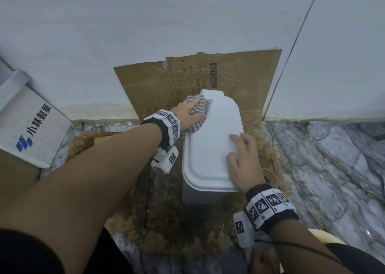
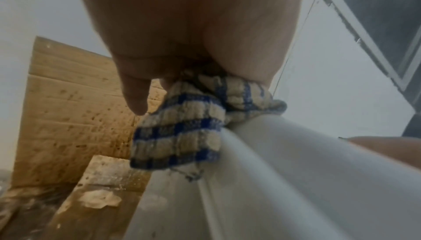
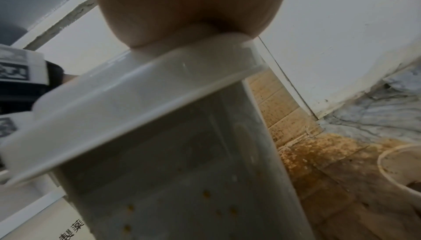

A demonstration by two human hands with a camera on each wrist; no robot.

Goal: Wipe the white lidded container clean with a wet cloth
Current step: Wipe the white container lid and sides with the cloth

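Observation:
A tall white container with a shut white lid (image 1: pixel 210 140) stands on stained cardboard against the wall. My left hand (image 1: pixel 188 115) grips a bunched blue-and-cream striped cloth (image 1: pixel 201 109) and presses it against the lid's far left edge. In the left wrist view the cloth (image 2: pixel 182 135) hangs over the lid's rim (image 2: pixel 296 180) below my palm. My right hand (image 1: pixel 241 161) rests flat on the near right part of the lid, fingers straight. The right wrist view shows the lid's rim (image 3: pixel 136 103) under my palm and small brown specks on the container's side (image 3: pixel 182 189).
Soiled brown cardboard (image 1: pixel 187 80) leans on the white wall and covers the floor under the container. A white box with a blue logo (image 1: pixel 27 127) lies at the left. A round pale cup (image 3: pixel 401 168) stands right of the container. Grey marble floor (image 1: pixel 333 159) spreads to the right.

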